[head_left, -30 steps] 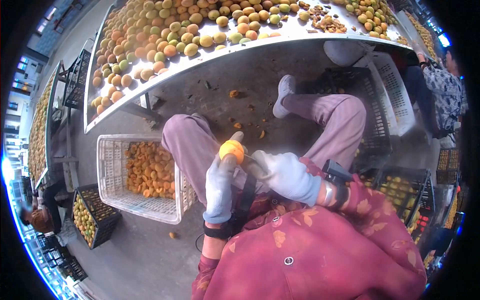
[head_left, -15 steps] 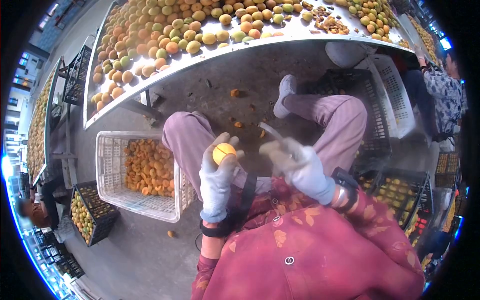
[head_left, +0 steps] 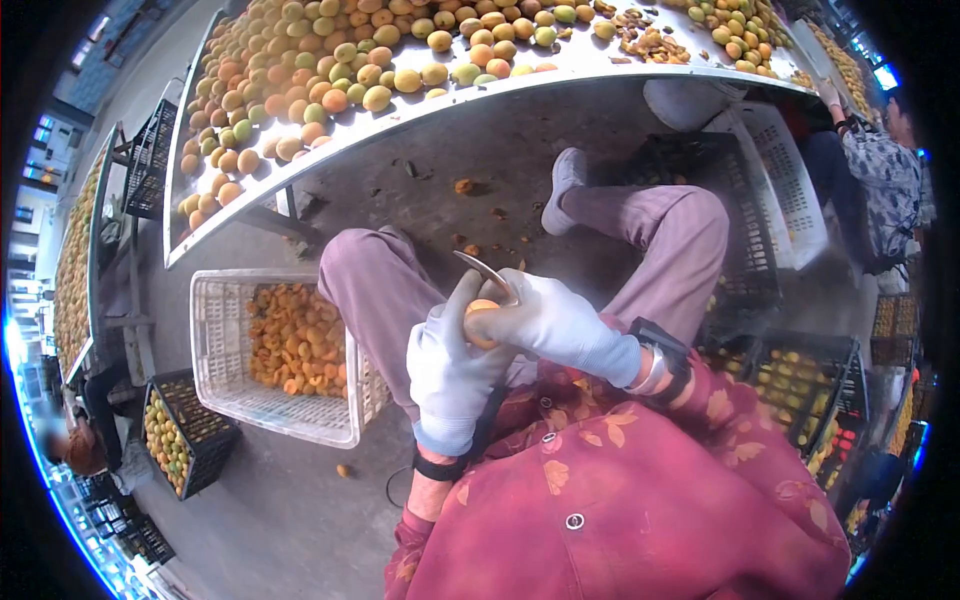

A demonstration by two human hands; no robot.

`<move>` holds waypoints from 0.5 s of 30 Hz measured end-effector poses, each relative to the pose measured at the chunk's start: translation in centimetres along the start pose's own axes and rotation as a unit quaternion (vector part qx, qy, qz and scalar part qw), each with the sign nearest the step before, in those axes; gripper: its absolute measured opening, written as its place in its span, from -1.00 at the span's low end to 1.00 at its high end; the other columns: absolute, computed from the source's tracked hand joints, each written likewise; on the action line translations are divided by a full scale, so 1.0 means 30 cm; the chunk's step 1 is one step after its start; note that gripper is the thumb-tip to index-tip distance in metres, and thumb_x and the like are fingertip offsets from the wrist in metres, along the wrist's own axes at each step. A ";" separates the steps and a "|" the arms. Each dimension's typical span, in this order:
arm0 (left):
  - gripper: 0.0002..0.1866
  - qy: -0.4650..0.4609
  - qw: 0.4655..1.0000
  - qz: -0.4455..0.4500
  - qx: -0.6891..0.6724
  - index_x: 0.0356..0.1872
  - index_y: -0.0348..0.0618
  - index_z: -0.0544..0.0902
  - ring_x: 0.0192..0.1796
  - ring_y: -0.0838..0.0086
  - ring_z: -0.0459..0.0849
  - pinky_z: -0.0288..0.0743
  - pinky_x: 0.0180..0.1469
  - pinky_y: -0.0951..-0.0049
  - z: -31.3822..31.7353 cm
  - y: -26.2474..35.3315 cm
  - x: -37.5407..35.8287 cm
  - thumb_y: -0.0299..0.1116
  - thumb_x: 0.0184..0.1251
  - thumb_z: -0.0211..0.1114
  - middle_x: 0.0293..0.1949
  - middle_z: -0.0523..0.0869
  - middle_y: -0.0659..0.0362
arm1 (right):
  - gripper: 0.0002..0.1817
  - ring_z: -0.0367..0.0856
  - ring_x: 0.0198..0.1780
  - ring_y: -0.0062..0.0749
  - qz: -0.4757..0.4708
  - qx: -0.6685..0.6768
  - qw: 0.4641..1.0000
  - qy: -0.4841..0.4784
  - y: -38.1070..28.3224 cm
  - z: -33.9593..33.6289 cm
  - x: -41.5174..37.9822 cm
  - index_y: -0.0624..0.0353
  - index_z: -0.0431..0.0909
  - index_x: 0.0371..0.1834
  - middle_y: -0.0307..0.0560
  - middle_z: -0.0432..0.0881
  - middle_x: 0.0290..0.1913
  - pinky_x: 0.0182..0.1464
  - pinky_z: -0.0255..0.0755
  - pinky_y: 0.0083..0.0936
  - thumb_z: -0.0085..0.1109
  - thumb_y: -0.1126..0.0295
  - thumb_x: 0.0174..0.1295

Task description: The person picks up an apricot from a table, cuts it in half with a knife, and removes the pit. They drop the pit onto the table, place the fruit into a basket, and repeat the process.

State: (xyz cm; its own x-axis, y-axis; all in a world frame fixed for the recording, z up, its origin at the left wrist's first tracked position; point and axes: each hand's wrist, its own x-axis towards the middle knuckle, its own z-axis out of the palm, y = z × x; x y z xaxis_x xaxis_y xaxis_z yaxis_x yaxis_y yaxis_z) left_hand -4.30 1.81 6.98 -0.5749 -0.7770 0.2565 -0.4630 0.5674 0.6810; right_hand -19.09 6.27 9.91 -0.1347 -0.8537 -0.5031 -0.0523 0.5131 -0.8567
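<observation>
In front of my lap, my left hand [head_left: 447, 372], in a white and grey work glove, is closed round an orange apricot [head_left: 481, 308]. My right hand [head_left: 565, 318], gloved the same way, grips a small knife [head_left: 486, 272] whose curved blade points up and left. The two hands meet at the apricot, and the right fingers cover part of it. Left of my knee, a white plastic crate [head_left: 270, 424] holds many cut orange apricot pieces [head_left: 298, 340].
A metal-topped table [head_left: 430, 107] ahead bears many whole apricots [head_left: 335, 65] and a pile of pits [head_left: 655, 42]. Black crates of fruit stand at left [head_left: 205, 455] and right [head_left: 800, 385]. Fruit scraps [head_left: 464, 187] lie on the floor. Another person [head_left: 885, 180] is at far right.
My right hand has moved left with the knife, from apart to right against the apricot. My left hand has turned, its fingers now wrapped round the fruit.
</observation>
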 end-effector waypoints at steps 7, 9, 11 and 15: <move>-0.35 0.036 0.991 0.000 -0.128 0.13 -0.17 0.58 -0.18 0.22 0.72 0.56 -0.10 0.29 -0.005 -0.013 0.001 -0.38 -0.14 0.53 -0.20 0.72 0.07 | -0.58 0.53 -0.07 -0.62 -0.029 0.237 0.967 -0.092 0.003 0.010 0.002 0.27 0.49 0.05 -0.19 0.60 -0.08 0.02 0.42 -0.64 0.31 0.30 0.20; -0.33 0.022 0.988 0.005 -0.152 0.17 -0.18 0.56 -0.15 0.21 0.72 0.56 -0.07 0.30 -0.007 -0.031 -0.007 -0.43 -0.13 0.49 -0.16 0.72 0.05 | -0.58 0.52 -0.07 -0.62 -0.040 0.264 0.959 -0.097 0.029 0.024 0.009 0.27 0.47 0.07 -0.20 0.59 -0.08 0.02 0.42 -0.64 0.30 0.30 0.21; -0.32 0.015 0.983 -0.005 -0.185 0.18 -0.18 0.55 -0.14 0.20 0.72 0.56 -0.06 0.31 -0.003 -0.048 -0.010 -0.44 -0.13 0.48 -0.15 0.72 0.04 | -0.58 0.52 -0.07 -0.63 -0.042 0.311 0.945 -0.092 0.052 0.034 0.016 0.27 0.47 0.08 -0.21 0.58 -0.09 0.02 0.42 -0.64 0.29 0.31 0.22; -0.33 0.002 0.965 -0.050 -0.259 0.21 -0.21 0.53 -0.04 0.24 0.72 0.54 0.03 0.34 -0.005 -0.054 -0.019 -0.47 -0.09 0.44 -0.07 0.71 0.01 | -0.61 0.53 -0.12 -0.65 0.005 0.287 0.954 -0.084 0.035 0.025 0.002 0.27 0.48 0.06 -0.23 0.59 -0.13 -0.06 0.44 -0.66 0.27 0.32 0.23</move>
State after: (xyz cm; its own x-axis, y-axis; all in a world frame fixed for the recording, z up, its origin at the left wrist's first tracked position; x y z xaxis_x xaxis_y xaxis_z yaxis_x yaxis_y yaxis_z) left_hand -3.12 1.28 5.85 -0.5418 -0.8223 0.1739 -0.1167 0.2785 0.9533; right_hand -18.43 6.69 8.90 0.0305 -0.8763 -0.4808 0.5048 0.4287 -0.7493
